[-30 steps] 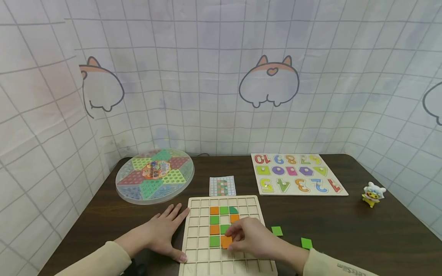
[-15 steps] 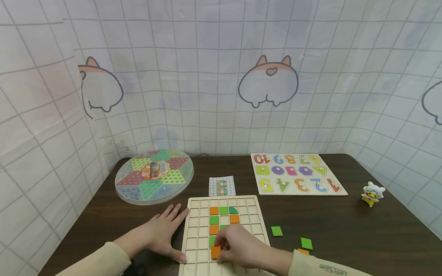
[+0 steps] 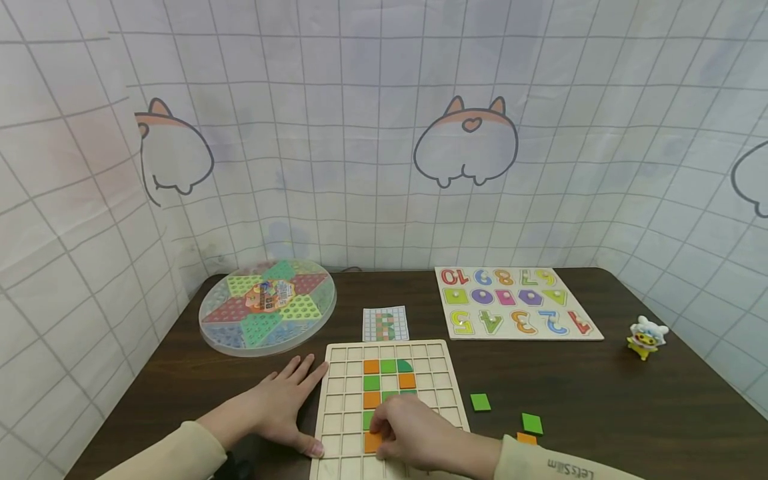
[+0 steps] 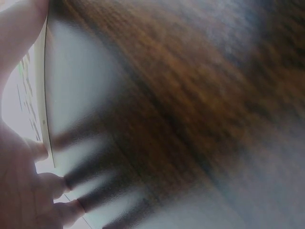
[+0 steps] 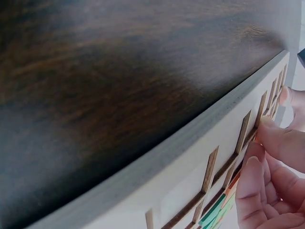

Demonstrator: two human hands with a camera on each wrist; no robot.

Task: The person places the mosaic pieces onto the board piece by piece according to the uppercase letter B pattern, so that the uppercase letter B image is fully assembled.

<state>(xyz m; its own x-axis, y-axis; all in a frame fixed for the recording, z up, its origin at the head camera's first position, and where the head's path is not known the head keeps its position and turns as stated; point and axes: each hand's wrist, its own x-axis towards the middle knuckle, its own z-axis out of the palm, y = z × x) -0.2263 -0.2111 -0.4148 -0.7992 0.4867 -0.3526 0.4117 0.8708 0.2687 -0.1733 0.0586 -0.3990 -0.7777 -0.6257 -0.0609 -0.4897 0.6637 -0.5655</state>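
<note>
With thumb and fingers my right hand pinches an orange square tile at its right edge. The tile lies close over a cell of the wooden grid board, just below a green tile in the left column of tiles. Orange, green and teal tiles fill several cells farther up; my right hand hides part of them. In the right wrist view, its curled fingers are down at the board. My left hand rests spread on the table, its fingertips and thumb at the board's left edge.
Two green tiles and an orange tile lie right of the board. Behind it are a pattern card, a round game board and a number puzzle. A small figurine stands far right.
My right hand has moved left and nearer, and the orange tile at its fingertips now lies flatter over a cell. The orange tile beside the sleeve has come into view. My left hand stays put.
</note>
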